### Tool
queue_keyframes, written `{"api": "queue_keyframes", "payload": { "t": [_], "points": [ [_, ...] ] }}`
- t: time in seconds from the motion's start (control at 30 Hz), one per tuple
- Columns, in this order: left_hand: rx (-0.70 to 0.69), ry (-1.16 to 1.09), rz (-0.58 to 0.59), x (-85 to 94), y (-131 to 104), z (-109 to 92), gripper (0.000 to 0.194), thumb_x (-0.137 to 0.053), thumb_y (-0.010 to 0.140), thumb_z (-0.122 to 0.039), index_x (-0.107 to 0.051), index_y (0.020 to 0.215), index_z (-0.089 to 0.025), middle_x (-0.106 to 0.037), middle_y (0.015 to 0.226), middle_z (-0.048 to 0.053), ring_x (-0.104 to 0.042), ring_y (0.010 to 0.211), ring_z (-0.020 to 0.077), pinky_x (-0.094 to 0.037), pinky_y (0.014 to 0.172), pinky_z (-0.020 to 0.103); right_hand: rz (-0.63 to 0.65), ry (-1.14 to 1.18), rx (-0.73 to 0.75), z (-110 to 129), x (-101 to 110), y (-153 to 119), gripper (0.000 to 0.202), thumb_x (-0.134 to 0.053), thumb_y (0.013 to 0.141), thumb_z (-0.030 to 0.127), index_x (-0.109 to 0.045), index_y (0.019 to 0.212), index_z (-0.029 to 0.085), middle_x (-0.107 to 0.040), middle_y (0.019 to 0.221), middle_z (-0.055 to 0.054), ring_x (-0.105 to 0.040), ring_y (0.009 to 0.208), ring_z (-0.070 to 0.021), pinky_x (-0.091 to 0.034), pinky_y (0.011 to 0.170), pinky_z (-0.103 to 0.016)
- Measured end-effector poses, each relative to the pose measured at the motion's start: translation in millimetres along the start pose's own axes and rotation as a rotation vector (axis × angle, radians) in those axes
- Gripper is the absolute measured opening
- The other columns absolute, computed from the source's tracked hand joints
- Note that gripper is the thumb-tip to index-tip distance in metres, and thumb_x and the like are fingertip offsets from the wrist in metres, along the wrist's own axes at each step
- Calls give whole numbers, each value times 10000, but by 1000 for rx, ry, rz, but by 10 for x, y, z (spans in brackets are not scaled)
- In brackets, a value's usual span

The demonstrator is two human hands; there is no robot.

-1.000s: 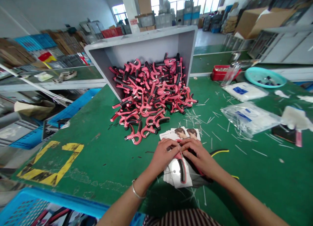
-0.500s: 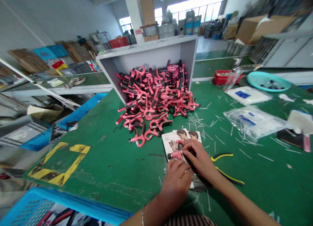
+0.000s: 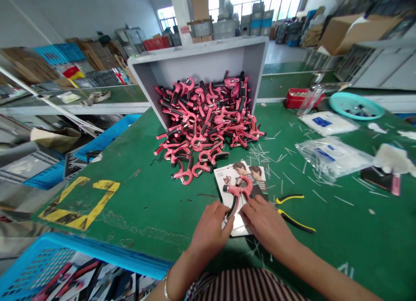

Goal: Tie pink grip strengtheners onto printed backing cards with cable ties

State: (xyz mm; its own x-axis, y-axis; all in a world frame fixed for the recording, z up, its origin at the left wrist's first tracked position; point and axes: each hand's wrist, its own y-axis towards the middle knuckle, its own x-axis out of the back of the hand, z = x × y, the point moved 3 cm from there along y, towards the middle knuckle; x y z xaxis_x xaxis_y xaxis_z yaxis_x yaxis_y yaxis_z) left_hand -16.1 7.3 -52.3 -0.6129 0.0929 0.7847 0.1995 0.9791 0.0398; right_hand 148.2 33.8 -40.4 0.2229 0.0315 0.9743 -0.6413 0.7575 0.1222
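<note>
A pink and black hand grip strengthener [image 3: 238, 189] with a metal spring lies over printed cardboard cards [image 3: 222, 175] on the green table. Its handles point toward me. My left hand [image 3: 212, 225] is closed on the end of the left handle. The fingers of my right hand [image 3: 264, 218] are curled around the other handle, which they mostly hide, and rest against the card. Right of that hand lie pliers [image 3: 297, 223] with yellow and black handles.
A grey crate [image 3: 198, 53] tipped on its side spills many more strengtheners [image 3: 208, 114]. Thin white ties [image 3: 260, 155] are scattered about. Plastic bags [image 3: 334, 155], a red box [image 3: 294, 99] and a turquoise tray [image 3: 355, 106] stand right. A blue basket [image 3: 107, 255] holds carded pieces at lower left.
The strengthener has turned so its handles point toward me. My left hand has moved down and left to a handle end, and my right hand has shifted lower.
</note>
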Motion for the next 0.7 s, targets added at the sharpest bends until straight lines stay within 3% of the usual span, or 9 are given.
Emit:
{"api": "queue_keyframes", "payload": {
  "t": [0.13, 0.27, 0.4, 0.57, 0.7],
  "points": [
    [-12, -277, 23, 76, -33, 99, 136, -545, 939, -217, -654, 1018, -197, -651, 952, 42, -607, 904, 175, -466, 833, 289, -3, 41, -35, 24, 45, 65, 98, -567, 905, 151, -617, 822, 168, -622, 803, -87, -494, 817, -254, -360, 727, -391],
    [-82, -334, -46, 60, -6, 141, 173, -530, 949, -182, -688, 1013, -212, -670, 971, 38, -610, 942, 163, -454, 855, 265, 33, 322, -55, -27, 147, 80, 49, -601, 901, 157, -618, 882, 199, -644, 873, -40, -498, 882, -238, -354, 764, -371],
    [-17, -387, -125, -4, 93, 137, 101, -621, 888, -160, -676, 967, -189, -677, 911, 26, -622, 862, 153, -461, 795, 247, 31, 513, -10, -116, 165, 90, 50, -598, 937, 209, -638, 927, 238, -651, 923, -13, -505, 910, -221, -355, 811, -365],
    [-49, -469, -98, -32, 181, 53, 84, -643, 856, -125, -686, 814, -183, -669, 820, 9, -611, 823, 144, -448, 774, 235, -102, 601, -83, -215, 89, 72, 67, -601, 942, 250, -650, 900, 230, -656, 899, -19, -527, 904, -217, -375, 814, -355],
    [25, -557, -95, -19, 181, 46, 70, -670, 828, -131, -698, 794, -185, -672, 805, 8, -611, 792, 143, -451, 746, 230, -113, 544, -116, -257, 59, 59, 94, -618, 930, 274, -637, 861, 214, -639, 838, -25, -517, 864, -222, -377, 784, -351]
  ]
}}
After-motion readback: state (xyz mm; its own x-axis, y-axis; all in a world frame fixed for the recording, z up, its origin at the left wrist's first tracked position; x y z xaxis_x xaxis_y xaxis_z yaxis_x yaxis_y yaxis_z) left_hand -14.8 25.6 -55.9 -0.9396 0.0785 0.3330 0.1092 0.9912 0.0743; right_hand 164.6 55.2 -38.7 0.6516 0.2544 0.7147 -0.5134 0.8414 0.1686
